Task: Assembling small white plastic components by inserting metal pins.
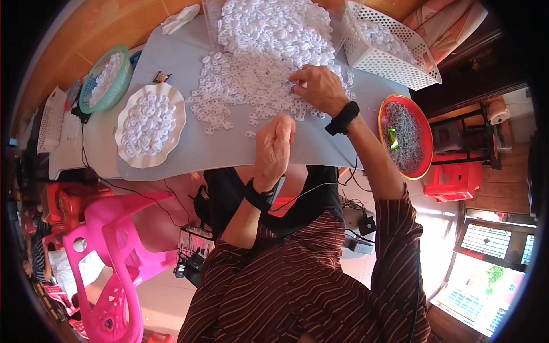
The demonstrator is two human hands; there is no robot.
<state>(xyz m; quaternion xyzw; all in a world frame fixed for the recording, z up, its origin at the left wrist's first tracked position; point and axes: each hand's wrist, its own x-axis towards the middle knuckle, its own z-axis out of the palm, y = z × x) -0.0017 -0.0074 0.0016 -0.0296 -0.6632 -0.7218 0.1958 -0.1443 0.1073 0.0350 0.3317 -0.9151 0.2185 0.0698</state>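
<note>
White plastic pieces (251,86) lie scattered over a grey table (229,148) just beyond both hands, thinning out from a big heap (274,26) further ahead. The right hand (317,88) rests palm-down on the spread, fingers curled among the pieces as if picking one out; whether it pinches one I cannot tell. The left hand (274,143) hovers nearer the body, closed into a loose fist at the table's near edge, perhaps holding something small, though nothing shows between its fingers. The hands are apart, the left below and slightly left of the right. The risks, as I judge them: a sweep of the right wrist could push loose pieces toward the near edge and onto the floor, since several lie alone close to the left hand; a dark cable (320,186) hanging under the right forearm could snag on a move. Left of the left hand sits a scalloped white plate (127,150) filled with the same pieces, and further left a green basket (123,86). Beyond the right hand stands a white slotted crate (400,71); to its right, a red-rimmed orange tray (428,143) of grey wiry bits with a small green thing on top. A small dark wrapper (161,76) lies beyond the plate; its print is too small to make out. A pink plastic chair (114,251) stands to the left.
</note>
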